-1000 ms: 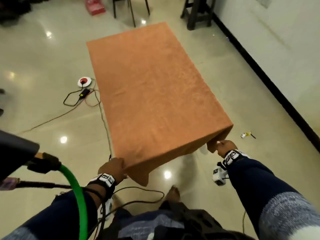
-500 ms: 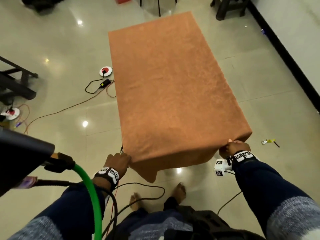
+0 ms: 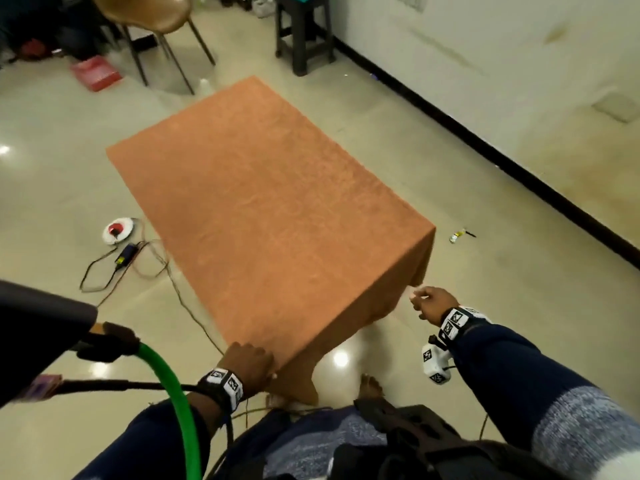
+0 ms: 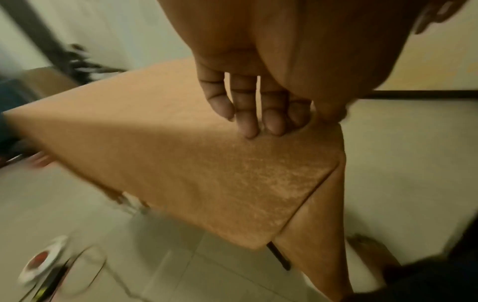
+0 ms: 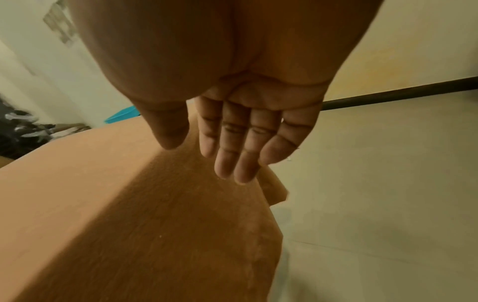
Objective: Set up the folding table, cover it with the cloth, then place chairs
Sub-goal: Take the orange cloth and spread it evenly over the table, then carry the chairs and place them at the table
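An orange cloth [image 3: 277, 209] covers the folding table and hangs down its near end. My left hand [image 3: 249, 362] is at the near left corner. In the left wrist view its fingers [image 4: 248, 122] lie on top of the cloth [image 4: 181, 163] while the thumb meets the hanging edge, pinching the fabric. My right hand [image 3: 429, 303] hovers just off the near right corner, fingers relaxed and holding nothing. In the right wrist view that hand [image 5: 232, 143] is spread above the cloth [image 5: 129, 224] without touching it. A brown chair [image 3: 149, 15] stands beyond the table's far end.
A dark stool [image 3: 304, 36] stands by the wall on the far right. Cables [image 3: 114, 268] and a white disc with a red centre [image 3: 117, 230] lie on the floor left of the table. A red box [image 3: 97, 74] and a small object [image 3: 457, 235] also lie on the tiles.
My right hand has let go of the near right cloth corner and drawn slightly away. The left hand stays at its corner. The view has swung up, showing the chair.
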Demonstrator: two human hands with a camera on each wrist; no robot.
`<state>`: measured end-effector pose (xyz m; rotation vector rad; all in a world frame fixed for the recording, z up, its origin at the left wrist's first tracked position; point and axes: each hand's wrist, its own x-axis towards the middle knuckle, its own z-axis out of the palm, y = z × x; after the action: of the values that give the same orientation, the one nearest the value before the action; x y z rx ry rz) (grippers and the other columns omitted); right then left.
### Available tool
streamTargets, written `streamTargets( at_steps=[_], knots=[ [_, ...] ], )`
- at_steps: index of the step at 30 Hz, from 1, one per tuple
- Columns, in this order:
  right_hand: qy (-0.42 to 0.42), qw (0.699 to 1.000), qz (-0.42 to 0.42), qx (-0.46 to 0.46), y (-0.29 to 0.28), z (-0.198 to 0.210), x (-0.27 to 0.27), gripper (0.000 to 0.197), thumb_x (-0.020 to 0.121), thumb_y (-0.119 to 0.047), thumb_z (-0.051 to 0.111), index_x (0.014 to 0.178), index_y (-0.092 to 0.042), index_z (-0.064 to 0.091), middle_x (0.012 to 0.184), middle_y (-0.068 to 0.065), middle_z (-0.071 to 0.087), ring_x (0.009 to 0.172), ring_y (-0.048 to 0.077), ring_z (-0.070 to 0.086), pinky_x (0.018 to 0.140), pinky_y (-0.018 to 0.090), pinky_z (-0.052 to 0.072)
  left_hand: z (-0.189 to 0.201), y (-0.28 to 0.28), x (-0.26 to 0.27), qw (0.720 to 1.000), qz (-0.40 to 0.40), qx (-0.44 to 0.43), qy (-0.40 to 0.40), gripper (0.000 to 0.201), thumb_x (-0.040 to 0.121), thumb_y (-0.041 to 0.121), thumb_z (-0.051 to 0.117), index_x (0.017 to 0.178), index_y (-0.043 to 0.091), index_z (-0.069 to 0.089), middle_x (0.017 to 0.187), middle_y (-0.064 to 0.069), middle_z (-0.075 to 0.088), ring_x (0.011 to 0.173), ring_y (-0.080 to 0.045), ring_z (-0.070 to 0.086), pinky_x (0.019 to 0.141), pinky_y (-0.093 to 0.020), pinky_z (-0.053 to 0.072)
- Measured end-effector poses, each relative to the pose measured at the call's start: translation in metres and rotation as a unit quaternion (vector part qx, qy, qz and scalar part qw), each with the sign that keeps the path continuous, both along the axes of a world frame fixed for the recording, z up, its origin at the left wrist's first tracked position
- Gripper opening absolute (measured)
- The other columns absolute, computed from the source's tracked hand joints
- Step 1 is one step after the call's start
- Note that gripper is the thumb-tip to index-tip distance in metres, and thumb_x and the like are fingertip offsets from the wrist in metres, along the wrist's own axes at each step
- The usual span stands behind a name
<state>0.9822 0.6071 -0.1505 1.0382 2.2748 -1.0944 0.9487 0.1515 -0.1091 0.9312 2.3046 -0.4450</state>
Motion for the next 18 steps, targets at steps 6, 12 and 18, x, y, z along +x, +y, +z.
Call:
streamTargets(
  at_steps=[6, 12, 18],
  knots=[
    [-0.041, 0.985, -0.167, 0.025, -0.061, 0.005, 0.127, 0.018, 0.092, -0.043, 0.066, 0.089, -0.026, 0.069, 0.082, 0.001, 0.076, 0.073, 0.022, 0.074, 0.083, 0.036, 0.059, -0.015, -0.013, -0.019, 0.977, -0.208, 0.026, -0.037, 0.029, 0.095, 0.036, 0.044, 0.109, 0.018, 0.062, 0.108, -0.008, 0.072, 0.095, -0.035, 0.069, 0.08, -0.04, 0.048],
    [-0.038, 0.962, -0.27, 0.021, -0.149, 0.006, 0.232, 0.013, 0.086, -0.049, 0.069, 0.086, -0.036, 0.066, 0.1, -0.004, 0.075, 0.09, 0.023, 0.073, 0.088, 0.033, 0.056, -0.011, 0.013, -0.037, 0.964, -0.253, 0.022, -0.082, 0.036, 0.095, 0.043, 0.044, 0.108, 0.017, 0.066, 0.112, -0.01, 0.07, 0.104, -0.035, 0.067, 0.073, -0.034, 0.045],
    [-0.036, 0.929, -0.366, 0.036, -0.238, 0.03, 0.327, 0.024, 0.089, -0.05, 0.069, 0.103, -0.03, 0.069, 0.103, -0.006, 0.071, 0.093, 0.017, 0.066, 0.084, 0.026, 0.046, -0.013, 0.042, -0.006, 0.959, -0.256, 0.009, -0.124, 0.044, 0.092, 0.052, 0.052, 0.116, 0.017, 0.064, 0.121, -0.011, 0.069, 0.113, -0.031, 0.064, 0.086, -0.031, 0.049]
  ],
)
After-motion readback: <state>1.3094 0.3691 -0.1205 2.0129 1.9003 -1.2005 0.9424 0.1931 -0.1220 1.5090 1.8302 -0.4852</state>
